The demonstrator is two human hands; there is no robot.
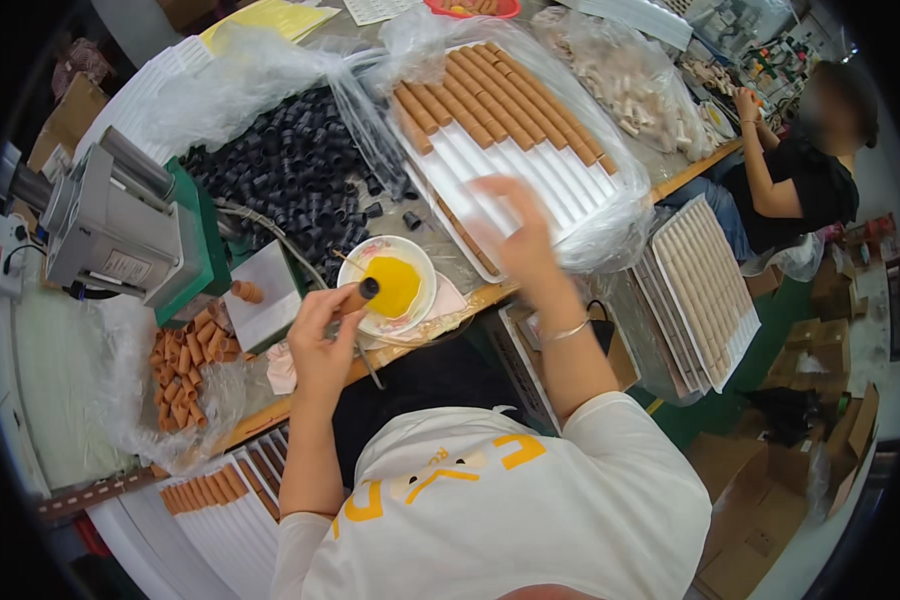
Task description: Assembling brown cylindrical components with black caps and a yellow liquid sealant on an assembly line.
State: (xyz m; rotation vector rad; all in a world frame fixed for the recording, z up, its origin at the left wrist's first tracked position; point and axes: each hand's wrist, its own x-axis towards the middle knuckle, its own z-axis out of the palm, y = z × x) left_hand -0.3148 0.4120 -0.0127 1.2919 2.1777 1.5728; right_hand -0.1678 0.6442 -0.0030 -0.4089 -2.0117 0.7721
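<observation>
My left hand (322, 340) pinches a short brown tube with a black collar (368, 288) at its upper end. It is held in front of a white bowl (425, 312) of yellow liquid (390, 285), where a thin stick leans on the rim. Farther right, my right hand (515, 225) is smeared by motion above the near edge of a white grooved tray (580, 205); its fingers do not show clearly. Rows of brown tubes (485, 95) fill the tray's far part. Behind the bowl lies a heap of black collars (290, 150).
A grey and green press (120, 235) stands at the left, beside a metal block (267, 290) and a bag of loose brown tubes (185, 365). Stacked trays (700, 290) sit at the right, near a seated person (795, 185). Plastic film (240, 60) covers the bench's back.
</observation>
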